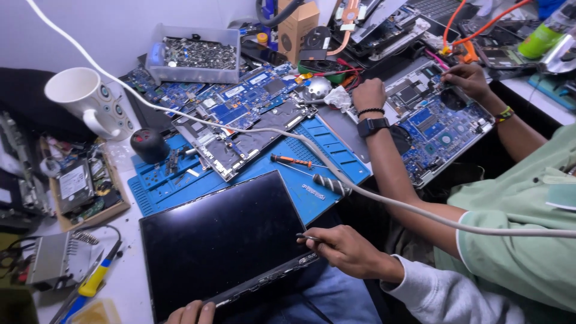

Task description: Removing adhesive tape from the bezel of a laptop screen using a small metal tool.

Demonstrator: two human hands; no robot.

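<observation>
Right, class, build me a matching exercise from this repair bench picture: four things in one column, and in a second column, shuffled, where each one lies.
Things:
1. white mug
2. orange-handled screwdriver
3. clear tray of screws
4. dark laptop screen panel

Places:
A. at the bottom, steadied by the person's right hand and left hand
B. far left, beside the blue mat
C. on the blue mat
D. at the back, against the wall

Pairs: 1-B, 2-C, 3-D, 4-A
</observation>
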